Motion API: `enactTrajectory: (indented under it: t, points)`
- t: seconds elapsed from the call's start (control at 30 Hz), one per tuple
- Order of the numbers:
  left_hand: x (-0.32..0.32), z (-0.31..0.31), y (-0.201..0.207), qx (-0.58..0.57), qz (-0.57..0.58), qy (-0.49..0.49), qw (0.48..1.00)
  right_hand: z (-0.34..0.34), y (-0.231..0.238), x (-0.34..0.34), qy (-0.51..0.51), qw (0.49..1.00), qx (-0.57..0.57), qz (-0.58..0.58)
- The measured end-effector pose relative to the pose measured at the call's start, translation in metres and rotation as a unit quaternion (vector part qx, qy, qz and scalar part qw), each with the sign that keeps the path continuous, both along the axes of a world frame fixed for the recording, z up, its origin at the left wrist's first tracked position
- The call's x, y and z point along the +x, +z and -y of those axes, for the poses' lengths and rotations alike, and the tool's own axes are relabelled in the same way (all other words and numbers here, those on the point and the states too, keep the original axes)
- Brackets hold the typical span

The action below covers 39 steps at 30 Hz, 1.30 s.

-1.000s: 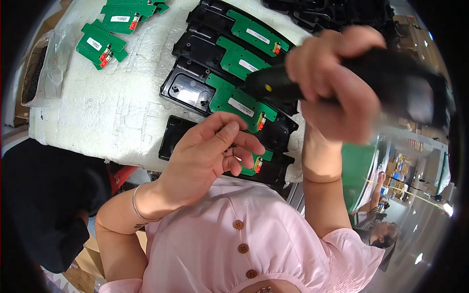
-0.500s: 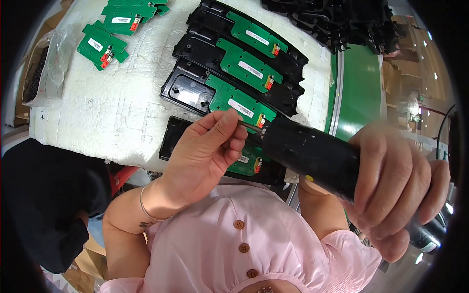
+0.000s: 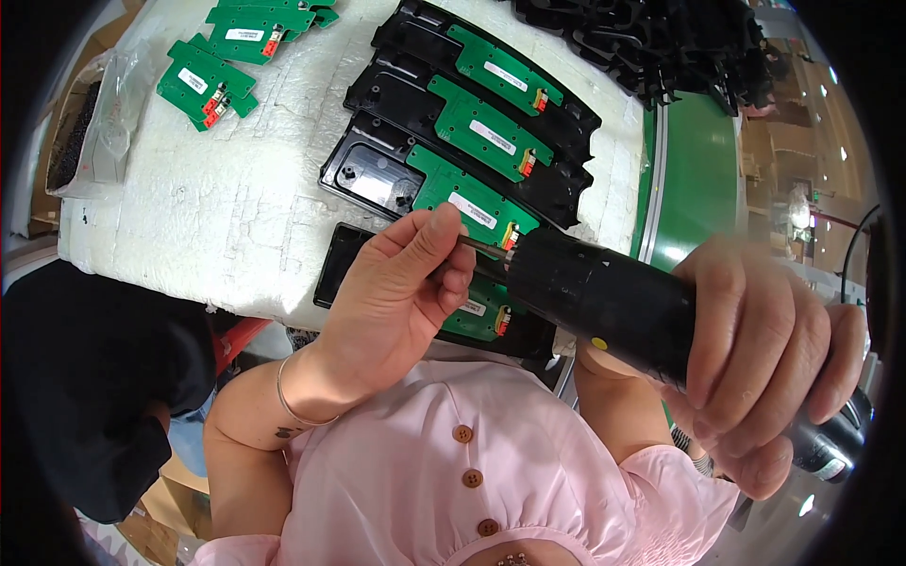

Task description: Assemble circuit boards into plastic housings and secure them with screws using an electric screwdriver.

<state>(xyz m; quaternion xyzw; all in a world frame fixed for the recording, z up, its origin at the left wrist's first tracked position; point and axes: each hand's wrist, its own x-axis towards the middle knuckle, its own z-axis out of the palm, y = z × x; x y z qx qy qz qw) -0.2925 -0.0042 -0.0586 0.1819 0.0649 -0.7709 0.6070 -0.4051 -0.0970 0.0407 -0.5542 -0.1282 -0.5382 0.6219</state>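
Note:
My right hand (image 3: 764, 349) is wrapped around a black electric screwdriver (image 3: 604, 297), held nearly level with its bit pointing left. The thumb and fingers of my left hand (image 3: 401, 292) are closed at the end of the thin metal bit (image 3: 485, 247); whether a screw is pinched there is hidden. Below the tools lies a black plastic housing (image 3: 373, 179) with a green circuit board (image 3: 444, 184) in it. Two more such housings with boards lie farther off, and a nearer housing (image 3: 342, 259) is partly covered by my left hand.
Loose green circuit boards (image 3: 203, 80) lie at the far left of the white padded table (image 3: 236, 208). A bag of small dark parts (image 3: 90, 141) stands beside them. Black plastic parts (image 3: 661, 42) are heaped at the far right, by a green strip (image 3: 703, 170). Someone in dark clothing (image 3: 104, 377) is at left.
The housings and boards sit slightly farther right in the picture, as the view has shifted a little. Both hands and the screwdriver keep nearly the same pose.

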Motion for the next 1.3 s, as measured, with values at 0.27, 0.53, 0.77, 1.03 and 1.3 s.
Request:
enactTrajectory:
  t: [0.27,0.53,0.77,1.03,1.3]
  points:
    - [-0.007,-0.004,0.017,0.015,-0.040,-0.043,0.998,0.010,-0.011,0.009,-0.201,0.938,0.042,-0.279]
    - [-0.004,-0.012,0.003,-0.057,0.028,-0.155,0.986,0.031,-0.019,0.047,-0.090,0.936,0.216,-0.262]
    - [0.001,-0.012,0.003,-0.076,0.075,-0.161,0.981,0.019,0.004,0.057,-0.110,0.889,0.280,-0.346]
    - [0.004,-0.015,0.005,-0.028,0.072,-0.069,0.995,0.039,-0.023,0.062,-0.192,0.910,0.017,-0.367]
    - [0.004,-0.018,-0.003,-0.023,0.007,0.017,1.000,0.017,0.010,0.000,0.102,0.992,0.015,-0.071]
